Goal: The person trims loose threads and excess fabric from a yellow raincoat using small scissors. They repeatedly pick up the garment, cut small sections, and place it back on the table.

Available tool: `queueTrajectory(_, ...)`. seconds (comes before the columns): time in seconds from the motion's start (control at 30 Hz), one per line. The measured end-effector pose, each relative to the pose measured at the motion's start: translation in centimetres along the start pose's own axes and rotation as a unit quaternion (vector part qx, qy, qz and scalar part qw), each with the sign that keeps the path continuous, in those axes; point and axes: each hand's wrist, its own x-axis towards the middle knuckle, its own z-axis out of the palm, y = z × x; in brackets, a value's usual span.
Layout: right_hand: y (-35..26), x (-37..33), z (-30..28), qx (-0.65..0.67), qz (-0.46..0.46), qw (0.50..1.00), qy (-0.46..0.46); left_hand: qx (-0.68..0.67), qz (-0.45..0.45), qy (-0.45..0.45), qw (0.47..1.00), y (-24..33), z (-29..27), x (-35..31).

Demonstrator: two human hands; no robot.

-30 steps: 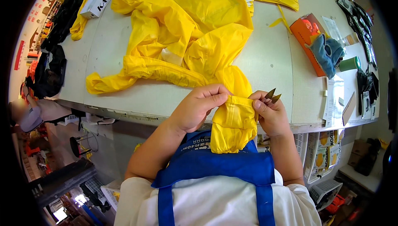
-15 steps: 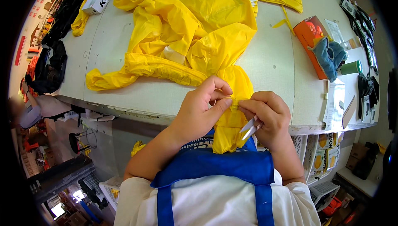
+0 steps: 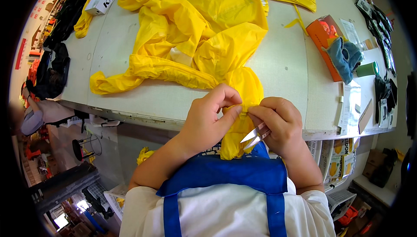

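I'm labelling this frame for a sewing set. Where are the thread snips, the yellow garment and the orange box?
thread snips [image 3: 254,135], head view, on the metal blades.
yellow garment [image 3: 195,24], head view, on its spread body.
orange box [image 3: 320,37], head view, on its top face.

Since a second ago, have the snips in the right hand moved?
Yes. The snips have dropped from above the table edge to below it, blades now pointing left under the right hand, beside the yellow sleeve.

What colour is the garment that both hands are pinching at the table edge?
Bright yellow: the thin, shiny yellow garment shows best in the head view.
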Motion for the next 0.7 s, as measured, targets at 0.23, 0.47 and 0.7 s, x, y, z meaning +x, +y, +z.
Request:
queueTrajectory(0.23, -1.2, 0.0, 0.4, -0.010, 0.000, 0.999, -0.032, 0.005, -0.024, -0.005, 1.000, -0.7, 0.5, -0.4)
queueTrajectory(0.47, -1.1, -0.8, 0.2, 0.113, 0.031, 0.986, -0.116, 0.001, -0.083, 0.012, 0.996, -0.3, 0.5, -0.6)
queueTrajectory(0.7, 1.1, 0.1, -3.1, 0.233, 0.213, 0.948, -0.048, -0.048, -0.099, -0.005, 0.994, -0.2, 0.0, -0.3)
